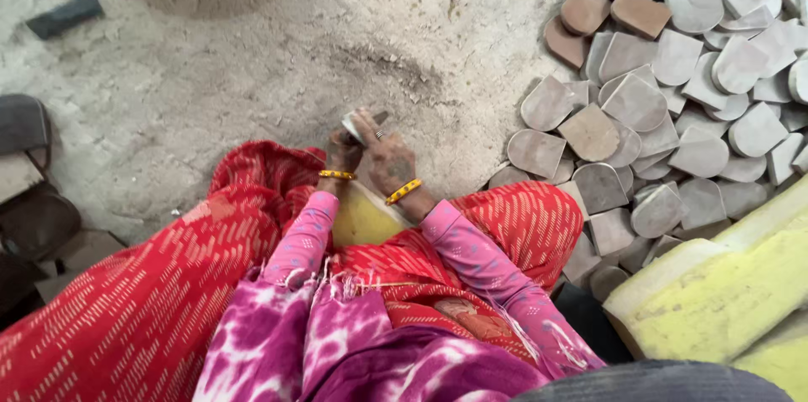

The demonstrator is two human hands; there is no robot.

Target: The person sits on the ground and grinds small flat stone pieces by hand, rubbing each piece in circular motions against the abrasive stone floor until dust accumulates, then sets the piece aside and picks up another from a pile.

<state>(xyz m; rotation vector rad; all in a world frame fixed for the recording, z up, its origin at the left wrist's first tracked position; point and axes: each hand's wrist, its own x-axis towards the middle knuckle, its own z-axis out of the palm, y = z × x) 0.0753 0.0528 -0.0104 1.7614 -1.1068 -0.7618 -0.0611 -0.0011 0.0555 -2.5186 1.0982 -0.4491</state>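
Note:
My left hand (341, 154) and my right hand (385, 158) meet in front of my knees, both closed around one small pale clay piece (353, 125) with a flat edge. A thin dark tool tip (380, 117) sticks out beside my right fingers; how it is held is hidden. Both wrists carry yellow bangles, and the sleeves are pink patterned. Under my forearms a yellow pad (364, 218) lies on my red patterned skirt (151, 284).
A big pile of several grey and brown D-shaped clay pieces (673, 99) covers the ground at right. Yellow foam slabs (724, 292) lie at the lower right. Sandy dusty ground (252, 57) spreads ahead. Dark sandals (25, 175) sit at left, a dark block (64, 15) at upper left.

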